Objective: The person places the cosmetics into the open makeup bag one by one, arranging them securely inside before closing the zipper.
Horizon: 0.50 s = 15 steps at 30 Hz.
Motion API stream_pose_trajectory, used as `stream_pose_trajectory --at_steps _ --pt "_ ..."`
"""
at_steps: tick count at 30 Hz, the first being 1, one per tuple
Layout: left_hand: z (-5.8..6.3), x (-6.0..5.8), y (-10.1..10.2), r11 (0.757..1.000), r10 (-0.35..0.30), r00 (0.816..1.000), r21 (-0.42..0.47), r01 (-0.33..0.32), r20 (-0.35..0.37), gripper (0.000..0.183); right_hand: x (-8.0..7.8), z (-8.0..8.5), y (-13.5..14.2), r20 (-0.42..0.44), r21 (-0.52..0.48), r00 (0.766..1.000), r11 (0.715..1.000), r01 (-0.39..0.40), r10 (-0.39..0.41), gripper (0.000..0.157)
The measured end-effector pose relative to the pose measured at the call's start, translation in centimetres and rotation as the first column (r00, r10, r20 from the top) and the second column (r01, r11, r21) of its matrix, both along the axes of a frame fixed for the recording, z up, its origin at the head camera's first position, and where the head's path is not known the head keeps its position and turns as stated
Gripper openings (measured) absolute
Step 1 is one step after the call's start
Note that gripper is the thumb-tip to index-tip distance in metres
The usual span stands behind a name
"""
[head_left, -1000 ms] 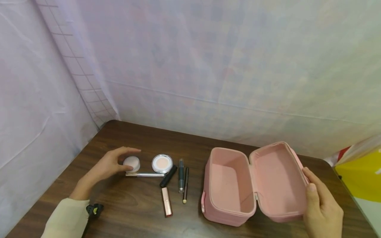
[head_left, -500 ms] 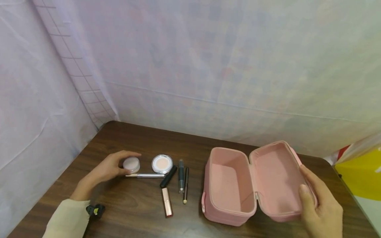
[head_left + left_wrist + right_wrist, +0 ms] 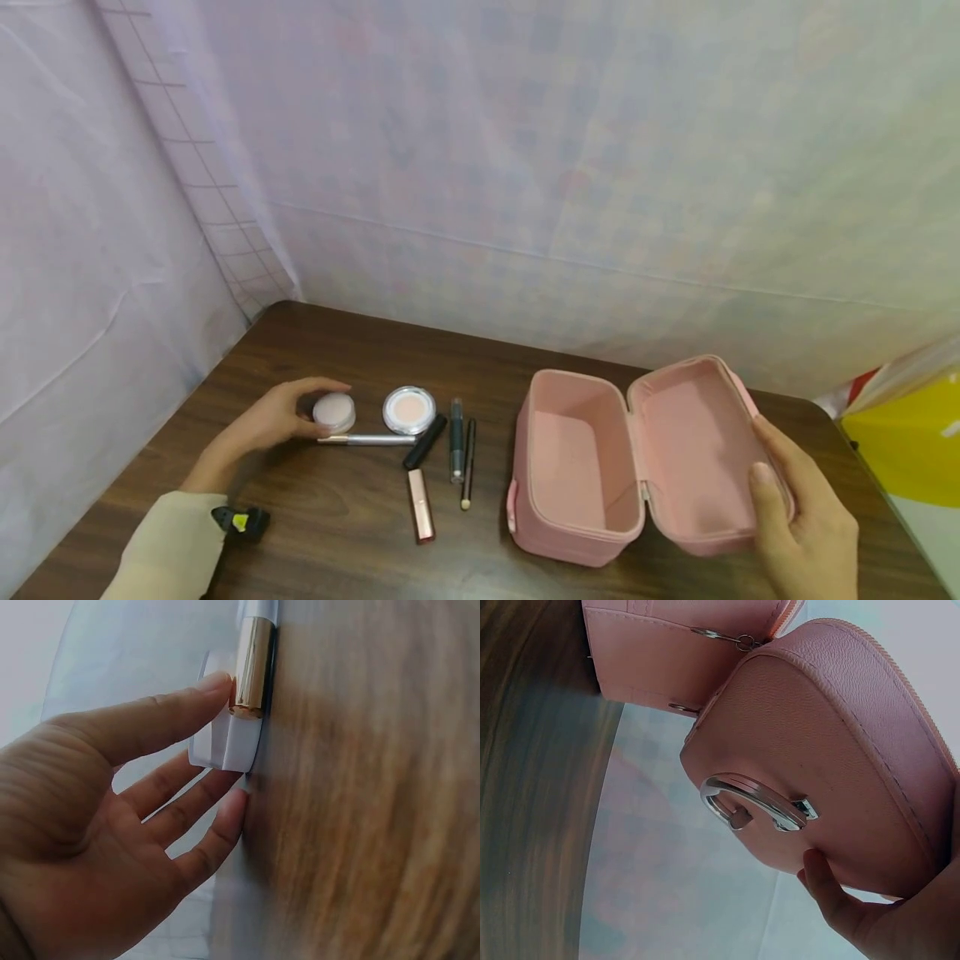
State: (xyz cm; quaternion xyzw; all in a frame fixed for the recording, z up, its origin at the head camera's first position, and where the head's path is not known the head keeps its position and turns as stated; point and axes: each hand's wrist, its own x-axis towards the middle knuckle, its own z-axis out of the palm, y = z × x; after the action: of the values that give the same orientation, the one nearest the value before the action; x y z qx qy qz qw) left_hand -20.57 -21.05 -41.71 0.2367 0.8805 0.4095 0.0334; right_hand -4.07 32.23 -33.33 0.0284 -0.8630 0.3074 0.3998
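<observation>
My left hand [image 3: 277, 417] curves around a small round cosmetic jar [image 3: 333, 412] on the table's left side. In the left wrist view the thumb reaches the side of the jar [image 3: 238, 746] by the gold end of a slim silver stick [image 3: 253, 664], while the other fingertips go behind it. On the right, my right hand [image 3: 806, 508] grips the free edge of the lid [image 3: 701, 458] of a pink cosmetic case [image 3: 577, 533], thumb on the inside. That case stands open with a bare interior. The right wrist view shows the lid's outside with a metal-ended handle [image 3: 754, 796].
Between hand and case lie a round compact [image 3: 408, 411], a short black tube [image 3: 425, 442], a dark green stick [image 3: 457, 442], a thin brown pencil-like stick [image 3: 468, 467] and a rose-gold lipstick-like tube [image 3: 421, 507]. White curtains [image 3: 480, 167] close off the table's back and left.
My left thumb has shifted off the jar's top to its near side, and the fingers sit closer around it. My right hand has slid slightly along the lid edge, its thumb reaching further inside.
</observation>
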Motion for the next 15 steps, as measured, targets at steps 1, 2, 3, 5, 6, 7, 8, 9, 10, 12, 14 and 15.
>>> stream_pose_trajectory --at_steps 1,2,3,5,6,7,8,9,10,12,14,15 --pt "-0.12 -0.10 -0.10 1.000 -0.001 1.000 0.021 0.000 0.028 0.060 -0.02 0.02 0.02 0.002 0.000 1.000 1.000 0.003 -0.003 0.041" --pt "-0.26 -0.21 -0.17 0.999 -0.003 0.999 0.036 0.002 0.050 0.061 -0.02 0.02 0.04 0.007 0.000 1.000 1.000 0.009 -0.009 0.041" --pt "-0.37 -0.29 -0.19 0.999 -0.007 0.998 0.051 0.004 0.066 0.062 0.00 0.03 0.05 0.012 -0.001 1.000 1.000 0.013 -0.013 0.041" --pt "-0.55 -0.39 -0.14 0.997 -0.022 0.996 0.072 0.016 0.085 0.065 0.07 0.02 0.07 0.024 -0.005 0.999 1.000 0.028 -0.028 0.041" --pt "-0.61 -0.42 -0.09 0.997 -0.029 0.995 0.079 0.022 0.094 0.066 0.12 0.01 0.09 0.031 -0.006 0.999 0.999 0.037 -0.037 0.041" --pt "-0.67 -0.44 -0.03 0.996 -0.036 0.994 0.085 0.027 0.102 0.067 0.16 -0.02 0.09 0.032 -0.005 0.998 0.999 0.045 -0.045 0.041" --pt "-0.70 -0.45 0.02 0.996 -0.041 0.993 0.089 0.032 0.110 0.067 0.20 -0.05 0.10 0.029 -0.004 0.998 0.999 0.050 -0.050 0.041" --pt "-0.72 -0.47 0.06 0.995 -0.046 0.992 0.092 0.036 0.115 0.068 0.22 -0.09 0.11 0.026 -0.002 0.998 0.999 0.054 -0.054 0.040" --pt "-0.75 -0.46 0.08 0.995 -0.050 0.991 0.093 0.039 0.120 0.067 0.23 -0.12 0.11 0.021 -0.002 0.998 0.998 0.056 -0.056 0.040" --pt "-0.82 -0.42 0.06 0.995 -0.047 0.991 0.092 0.036 0.122 0.065 0.22 -0.22 0.12 0.009 -0.001 0.999 0.999 0.054 -0.054 0.040" --pt "-0.91 -0.38 -0.01 0.994 -0.050 0.991 0.101 0.038 0.122 0.063 0.17 -0.27 0.12 0.000 -0.003 0.999 0.999 0.048 -0.048 0.040" --pt "-0.96 -0.35 -0.06 0.994 -0.051 0.991 0.103 0.039 0.121 0.061 0.13 -0.30 0.13 -0.003 -0.006 0.999 0.999 0.044 -0.044 0.039"
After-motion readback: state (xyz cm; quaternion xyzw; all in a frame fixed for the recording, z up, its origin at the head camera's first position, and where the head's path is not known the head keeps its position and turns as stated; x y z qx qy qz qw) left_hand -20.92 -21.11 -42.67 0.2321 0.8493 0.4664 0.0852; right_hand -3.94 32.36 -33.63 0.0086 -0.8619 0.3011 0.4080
